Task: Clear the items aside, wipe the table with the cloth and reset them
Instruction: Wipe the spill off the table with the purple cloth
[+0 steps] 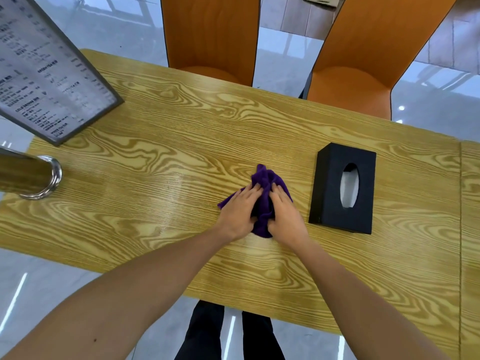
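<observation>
A bunched purple cloth [265,178] lies near the middle of the wooden table [161,131]. My left hand [240,213] presses on its left side and my right hand [285,215] on its right side, so both hands grip the cloth between them. A black tissue box [335,193] stands just right of my hands, apart from the cloth. A framed menu stand [49,74] is at the far left corner. A shiny metal cylinder [31,175] stands at the left edge, partly cut off by the frame.
Two orange chairs [211,35] [371,55] are pushed in at the far side of the table. A seam [461,229] marks a second table joined on the right. Glossy floor surrounds the table, and my dark trouser legs [207,331] show below the near edge.
</observation>
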